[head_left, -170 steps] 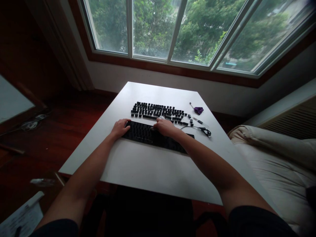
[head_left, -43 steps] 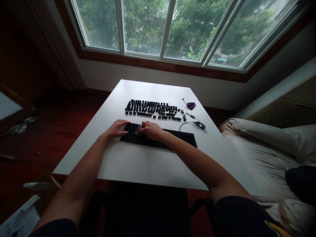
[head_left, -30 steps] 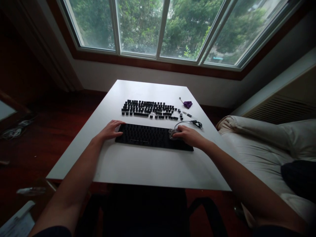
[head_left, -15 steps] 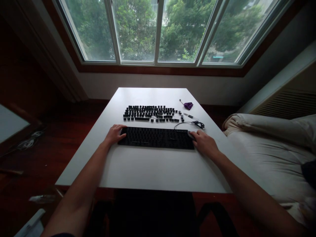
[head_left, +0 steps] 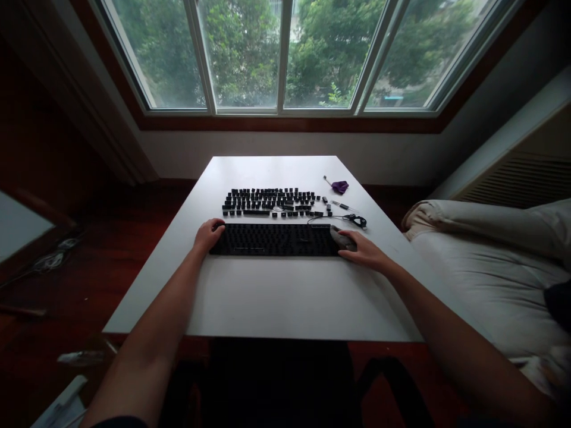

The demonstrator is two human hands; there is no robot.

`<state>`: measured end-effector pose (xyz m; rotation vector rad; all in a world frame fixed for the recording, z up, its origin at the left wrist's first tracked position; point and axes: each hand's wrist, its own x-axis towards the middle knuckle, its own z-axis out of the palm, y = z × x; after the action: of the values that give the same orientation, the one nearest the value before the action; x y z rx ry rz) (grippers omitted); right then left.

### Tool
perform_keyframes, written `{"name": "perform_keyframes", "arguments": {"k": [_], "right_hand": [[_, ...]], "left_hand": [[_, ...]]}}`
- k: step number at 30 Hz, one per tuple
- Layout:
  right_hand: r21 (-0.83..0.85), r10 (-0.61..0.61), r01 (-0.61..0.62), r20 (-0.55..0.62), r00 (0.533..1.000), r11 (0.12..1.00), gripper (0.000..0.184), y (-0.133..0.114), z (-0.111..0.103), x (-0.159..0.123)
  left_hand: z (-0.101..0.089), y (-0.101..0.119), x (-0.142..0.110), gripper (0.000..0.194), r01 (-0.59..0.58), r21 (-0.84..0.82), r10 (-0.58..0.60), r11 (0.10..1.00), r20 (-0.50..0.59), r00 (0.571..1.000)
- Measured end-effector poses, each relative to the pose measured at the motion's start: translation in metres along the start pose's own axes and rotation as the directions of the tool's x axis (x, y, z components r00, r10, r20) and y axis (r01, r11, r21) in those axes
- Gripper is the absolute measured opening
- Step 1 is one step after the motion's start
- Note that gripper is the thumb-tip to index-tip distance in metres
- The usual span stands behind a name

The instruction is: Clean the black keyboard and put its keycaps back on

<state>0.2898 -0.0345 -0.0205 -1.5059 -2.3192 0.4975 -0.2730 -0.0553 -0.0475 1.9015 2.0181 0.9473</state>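
Note:
A black keyboard base (head_left: 274, 239) with its keycaps off lies across the middle of a white table (head_left: 276, 297). My left hand (head_left: 208, 233) rests curled on its left end. My right hand (head_left: 362, 252) is at its right end, fingers closed around a small grey wad (head_left: 341, 238) that looks like a cloth, pressed against the keyboard's right edge. Beyond the keyboard, rows of loose black keycaps (head_left: 270, 201) are laid out on the table.
A purple cloth with a thin tool (head_left: 339, 186), small metal tools (head_left: 341, 205) and a coiled black cable (head_left: 357, 220) lie at the table's far right. A bed with a pale cover (head_left: 482, 249) stands on the right. A window runs behind the table. Papers (head_left: 57, 410) lie on the floor at left.
My right hand swept the grey wad from the keyboard's left half across to its right end and now holds it at the right edge. My left hand stayed at the left end.

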Motion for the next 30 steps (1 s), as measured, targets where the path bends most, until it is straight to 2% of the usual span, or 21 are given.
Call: {"name": "perform_keyframes", "arguments": {"k": [2, 4, 6, 9, 13, 15, 19, 24, 27, 30], "right_hand": [[-0.001, -0.007, 0.007, -0.033, 0.999, 1.000, 0.067, 0.007, 0.003, -0.005], [-0.073, 0.014, -0.024, -0.129, 0.992, 0.997, 0.059, 0.011, 0.010, -0.008], [-0.154, 0.014, -0.048, -0.216, 0.976, 0.987, 0.046, 0.012, 0.016, -0.007], [-0.185, -0.003, -0.047, -0.261, 0.965, 0.982, 0.031, 0.006, 0.016, 0.000], [-0.092, 0.043, -0.082, -0.362, 0.931, 0.992, 0.026, -0.024, 0.005, 0.015], [-0.061, -0.021, -0.003, -0.392, 0.920, 0.998, 0.023, -0.050, 0.004, 0.022], [0.002, -0.272, 0.283, -0.261, 0.926, 0.959, 0.027, -0.108, 0.021, 0.035], [0.015, -0.462, 0.471, -0.166, 0.871, 0.882, 0.041, -0.166, 0.068, 0.051], [-0.082, -0.519, 0.514, -0.059, 0.853, 0.854, 0.040, -0.181, 0.086, 0.060], [-0.185, -0.497, 0.491, 0.013, 0.867, 0.851, 0.034, -0.179, 0.083, 0.063]], "left_hand": [[0.006, 0.003, 0.004, 0.028, 0.066, 0.023, -0.065, 0.998, -0.056, 0.996], [0.010, 0.004, 0.006, 0.026, 0.099, 0.040, -0.095, 0.994, -0.092, 0.991], [0.011, 0.003, 0.006, 0.026, 0.103, 0.039, -0.099, 0.994, -0.100, 0.990], [0.009, 0.001, 0.003, 0.029, 0.085, 0.027, -0.082, 0.996, -0.078, 0.994], [0.005, 0.001, 0.000, 0.032, 0.057, 0.034, -0.055, 0.998, -0.042, 0.998], [0.004, 0.002, -0.001, 0.033, 0.049, 0.048, -0.047, 0.998, -0.039, 0.998], [0.005, 0.005, -0.003, 0.036, 0.030, 0.067, -0.028, 0.997, -0.031, 0.999], [0.006, 0.008, -0.005, 0.034, 0.012, 0.087, -0.008, 0.996, -0.039, 0.999], [0.006, 0.008, -0.006, 0.034, 0.012, 0.093, -0.008, 0.996, -0.044, 0.999], [0.008, 0.009, -0.006, 0.034, -0.001, 0.098, 0.005, 0.995, -0.037, 0.999]]}}
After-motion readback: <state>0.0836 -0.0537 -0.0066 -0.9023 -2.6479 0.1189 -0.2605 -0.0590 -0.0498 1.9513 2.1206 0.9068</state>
